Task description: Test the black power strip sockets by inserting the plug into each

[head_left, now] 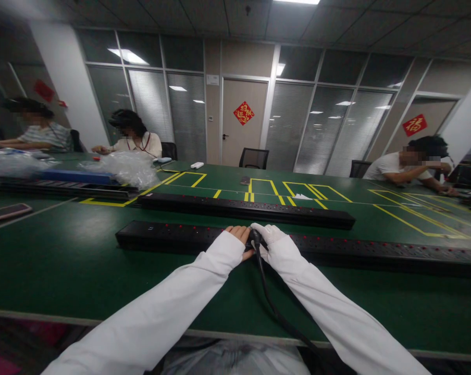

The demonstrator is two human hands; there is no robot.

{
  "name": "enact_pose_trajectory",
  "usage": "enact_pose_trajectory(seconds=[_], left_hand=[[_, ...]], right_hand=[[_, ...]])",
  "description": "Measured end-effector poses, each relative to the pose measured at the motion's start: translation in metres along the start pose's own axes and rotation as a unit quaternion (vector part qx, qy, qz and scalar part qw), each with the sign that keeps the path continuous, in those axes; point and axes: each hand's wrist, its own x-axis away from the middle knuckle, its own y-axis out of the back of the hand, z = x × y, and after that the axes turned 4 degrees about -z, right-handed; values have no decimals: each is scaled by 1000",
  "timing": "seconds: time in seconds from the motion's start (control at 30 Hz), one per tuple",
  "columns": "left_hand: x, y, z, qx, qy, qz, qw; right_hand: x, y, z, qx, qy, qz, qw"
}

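Observation:
A long black power strip with a row of small red dots lies across the table in front of me. My left hand, bare, is wrapped over its middle, fingers on the top and thumb at the near side. My right hand, in a white glove, is closed around a black plug at the strip, right beside my left hand. From the plug a thick black cable runs down over the table edge between my forearms. The plug's contact with the strip is hidden.
Behind lies a second black power strip. Yellow tape outlines mark the green table. Clear plastic wrapping, a blue bar and a phone are on the left. Several people sit around the far side.

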Motion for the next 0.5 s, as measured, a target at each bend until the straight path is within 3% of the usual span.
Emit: enact_pose_trajectory(seconds=[0.5], left_hand=[[-2, -11, 8, 25, -21, 27, 999]], right_hand=[[-4, 5, -9, -91, -16, 43, 995]])
